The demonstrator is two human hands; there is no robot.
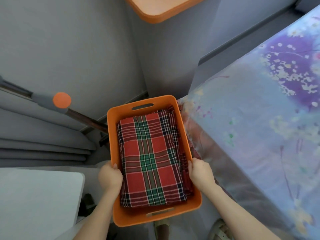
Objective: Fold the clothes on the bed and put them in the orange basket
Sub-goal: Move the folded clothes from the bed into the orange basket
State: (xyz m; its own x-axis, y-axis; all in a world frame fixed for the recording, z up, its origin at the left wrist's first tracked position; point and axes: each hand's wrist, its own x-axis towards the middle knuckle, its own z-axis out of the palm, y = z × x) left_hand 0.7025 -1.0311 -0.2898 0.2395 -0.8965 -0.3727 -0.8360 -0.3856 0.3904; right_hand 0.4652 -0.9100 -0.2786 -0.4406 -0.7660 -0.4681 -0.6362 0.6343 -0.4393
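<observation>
An orange basket (121, 111) is held off the floor beside the bed (256, 118). Inside it lies a folded red and green plaid cloth (150, 158), on top of more folded plaid fabric. My left hand (110, 177) grips the basket's left rim, thumb over the edge. On the opposite side, my right hand (200, 174) holds the right rim. The basket has a handle slot at each short end.
The bed has a blue and purple floral sheet. A second orange basket (155, 9) sits at the top. A long pole with an orange disc (61, 100) leans at the left. A white surface (34, 196) is at the lower left. Sandalled feet (220, 229) show below.
</observation>
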